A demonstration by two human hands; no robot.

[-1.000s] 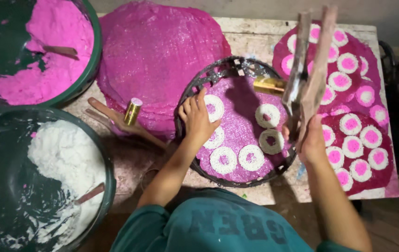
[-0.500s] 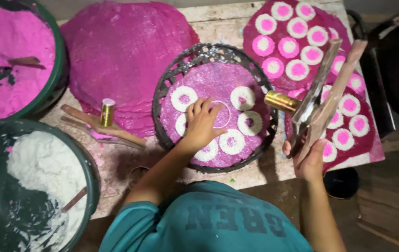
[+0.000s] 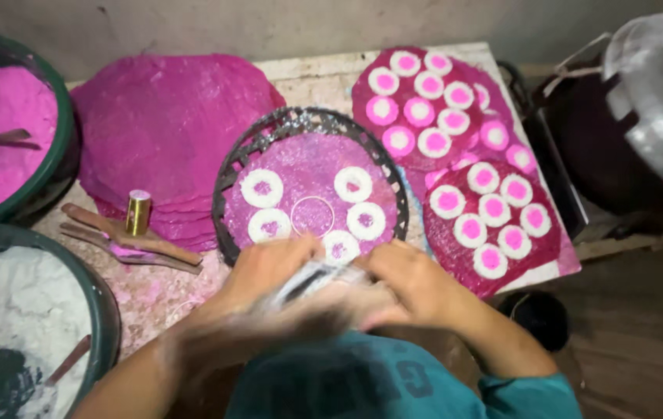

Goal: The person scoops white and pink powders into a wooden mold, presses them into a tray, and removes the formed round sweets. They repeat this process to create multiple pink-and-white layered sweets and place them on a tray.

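- Hands meet low in the view, just in front of the teal shirt (image 3: 362, 384): the left hand (image 3: 269, 271) and the right hand (image 3: 413, 283) close together around a blurred pale, streaky thing (image 3: 316, 281) held between them.
- Motion blur hides the fingers of both hands; I cannot tell whether they are spread, pressed together or pinching, nor what the pale thing is.
- Just beyond the knuckles lies a round dark wire tray (image 3: 230, 167) lined with a magenta sheet (image 3: 308, 159). On it sit five white rings with pink middles (image 3: 262, 188), and one bare ring outline marks its centre.
- Left of the tray, a wooden tool (image 3: 168, 250) rests on the powder-dusted table (image 3: 153, 291), with a small brass cylinder (image 3: 138, 212) standing on it.
- At the near left, a dark green tub (image 3: 110, 326) holds white powder, a stick poking out of it.
- Right of the tray, two magenta sheets carry rows of white-and-pink discs (image 3: 471, 229).
- Farther back, a stack of plain magenta sheets (image 3: 168, 132) lies on the table.
- At far left, a second green tub (image 3: 64, 140) holds pink powder.
- At far right, a large metal pot (image 3: 650, 116) stands off the table.
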